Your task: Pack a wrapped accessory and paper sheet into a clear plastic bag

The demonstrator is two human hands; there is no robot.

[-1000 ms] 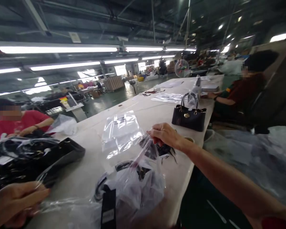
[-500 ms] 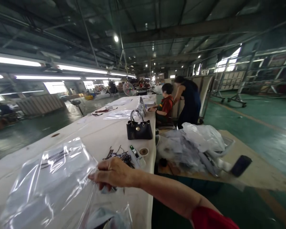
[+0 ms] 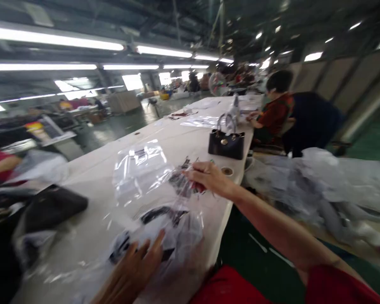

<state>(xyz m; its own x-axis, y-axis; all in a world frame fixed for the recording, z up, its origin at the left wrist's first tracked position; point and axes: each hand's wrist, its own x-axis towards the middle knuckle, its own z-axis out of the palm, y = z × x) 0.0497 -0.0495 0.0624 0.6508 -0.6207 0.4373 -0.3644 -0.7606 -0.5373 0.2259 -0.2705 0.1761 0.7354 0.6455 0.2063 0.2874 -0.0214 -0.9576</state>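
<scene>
My right hand (image 3: 207, 177) reaches out over the long white table (image 3: 164, 147) and pinches the edge of a clear plastic bag (image 3: 142, 169). Its fingers are closed on the film, beside a small heap of dark cords (image 3: 180, 181). My left hand (image 3: 131, 272) lies low at the near table edge with fingers stretched out flat on a bagged white and black item (image 3: 164, 234). The picture is smeared by motion.
A small black handbag (image 3: 226, 143) stands upright farther along the table. Dark bags in plastic (image 3: 47, 207) lie at the left. A seated person (image 3: 274, 112) works at the far right side, another person's arm (image 3: 0, 162) shows at left. Crumpled plastic (image 3: 319, 177) is heaped on the right.
The view swung back left and down. My left hand came into view and laid flat on the bagged item. My right hand still pinches the clear bag.
</scene>
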